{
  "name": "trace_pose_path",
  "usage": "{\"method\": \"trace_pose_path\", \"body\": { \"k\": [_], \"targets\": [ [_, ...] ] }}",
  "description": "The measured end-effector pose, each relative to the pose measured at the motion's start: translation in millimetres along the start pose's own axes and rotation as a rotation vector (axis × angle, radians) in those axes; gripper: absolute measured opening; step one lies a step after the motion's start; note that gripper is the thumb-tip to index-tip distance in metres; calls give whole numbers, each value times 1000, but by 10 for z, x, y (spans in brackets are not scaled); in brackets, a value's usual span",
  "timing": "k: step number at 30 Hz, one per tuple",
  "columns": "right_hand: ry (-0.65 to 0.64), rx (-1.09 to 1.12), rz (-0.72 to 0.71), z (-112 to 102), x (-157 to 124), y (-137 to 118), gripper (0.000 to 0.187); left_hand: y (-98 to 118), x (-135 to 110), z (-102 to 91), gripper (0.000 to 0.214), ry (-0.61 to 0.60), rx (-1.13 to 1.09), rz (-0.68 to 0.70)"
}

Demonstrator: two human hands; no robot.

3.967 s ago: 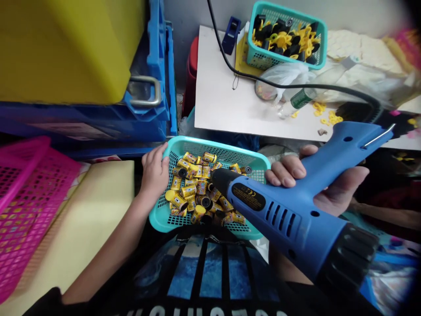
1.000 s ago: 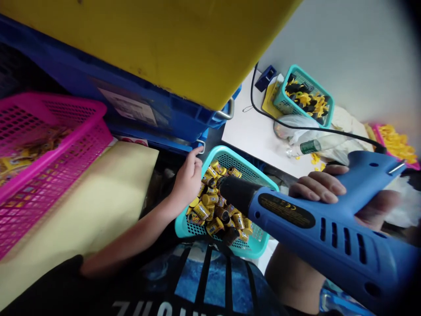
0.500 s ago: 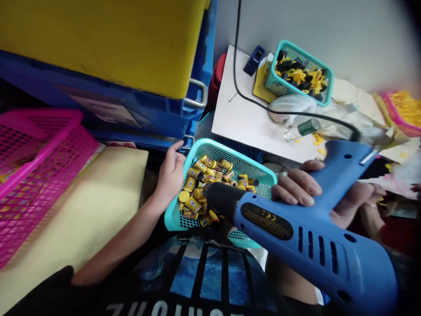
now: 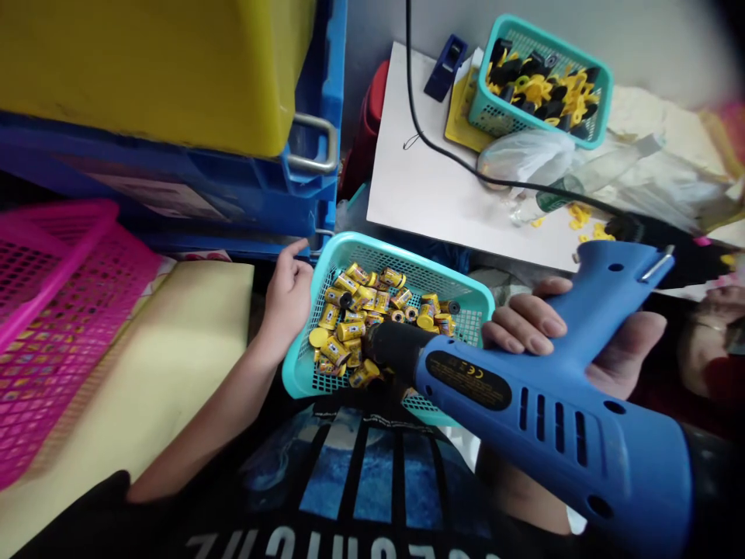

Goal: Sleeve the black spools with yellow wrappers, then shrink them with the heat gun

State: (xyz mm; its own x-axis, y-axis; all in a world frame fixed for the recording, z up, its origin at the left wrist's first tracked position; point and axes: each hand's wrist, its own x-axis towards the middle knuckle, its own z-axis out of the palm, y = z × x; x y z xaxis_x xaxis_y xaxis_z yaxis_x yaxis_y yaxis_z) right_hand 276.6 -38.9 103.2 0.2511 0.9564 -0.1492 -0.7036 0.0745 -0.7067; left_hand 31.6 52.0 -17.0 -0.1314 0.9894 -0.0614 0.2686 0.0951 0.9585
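In my right hand (image 4: 529, 322) is a blue heat gun (image 4: 559, 411), my fingers wrapped round its handle. Its black nozzle (image 4: 396, 345) points left, over the small yellow printed cylinders (image 4: 349, 330) lying loose in a teal plastic basket (image 4: 407, 252). Some cylinders show dark ends, others yellow caps. My left hand (image 4: 288, 299) is closed at the basket's left rim, its index finger stretched out along the outside; the fingers' hold is partly hidden. The basket rests against the front of my black printed shirt (image 4: 372, 481).
Blue crates (image 4: 233, 194) with a yellow one (image 4: 174, 70) stand at upper left, a pink basket (image 4: 64, 310) at left. On the white table (image 4: 419, 186) sits another teal basket (image 4: 489, 116) of black and yellow parts. A black cord (image 4: 410, 93) crosses it. Another person's hand (image 4: 713, 334) shows right.
The view has shifted, so the table and crates appear higher and farther out. My hands keep their holds, the nozzle still over the cylinders. The other person's hand appears farther right.
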Motion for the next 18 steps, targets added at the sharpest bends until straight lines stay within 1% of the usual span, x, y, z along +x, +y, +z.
{"method": "trace_pose_path", "body": {
  "k": [3,7,11,15,18],
  "targets": [
    [10,-58,-30,-45,-14,-62,52,2,13,10,38,0,17,-2],
    [31,-102,-5,-85,-15,-134,53,-1,18,14,39,4,44,-23],
    [-5,-80,35,-135,-17,-175,53,0,13,-14,42,0,102,-41],
    [53,-104,-54,-195,-25,-191,55,26,8,-58,43,-7,139,-40],
    [25,-115,-56,-219,-37,-185,56,51,11,-80,43,2,165,-43]
  ]
}}
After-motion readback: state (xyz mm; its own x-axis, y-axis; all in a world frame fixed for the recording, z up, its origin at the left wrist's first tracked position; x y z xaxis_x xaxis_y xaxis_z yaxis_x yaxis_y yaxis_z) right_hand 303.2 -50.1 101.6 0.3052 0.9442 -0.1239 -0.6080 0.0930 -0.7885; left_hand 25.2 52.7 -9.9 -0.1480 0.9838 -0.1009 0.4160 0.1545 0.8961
